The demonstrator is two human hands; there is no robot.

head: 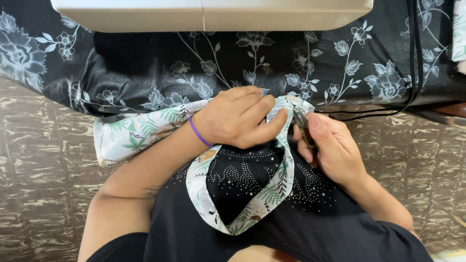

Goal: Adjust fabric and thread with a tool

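seen from above, a person seated at a sewing table works on a strip of white fabric printed with green leaves (141,133). at far left, the wider end of this leaf-print fabric lies bunched at the table's edge, over a black tablecloth with grey flowers (121,68) and above a brown marbled floor (43,184). the cloth runs right, under the left hand (238,119), then loops down as a narrow band across the person's lap, over a black top dotted with small studs (252,174), and back up to the hands. the left hand, with a purple band on the wrist (199,133), is closed over the fabric, fingers curled on top and thumb stretched right, pinching the folded edge. just beside it, the right hand (335,150) is wrapped tight around a small pair of brass-coloured thread snips (305,131), thumb pressed along the handle, the dark blades pointing up at the fabric edge held between both hands; whether the tips touch the cloth cannot be told. above, the pale base of a sewing machine (208,14) spans the top of the frame. at right, a black cord (415,63) trails down over the tablecloth and curves back toward the hands.
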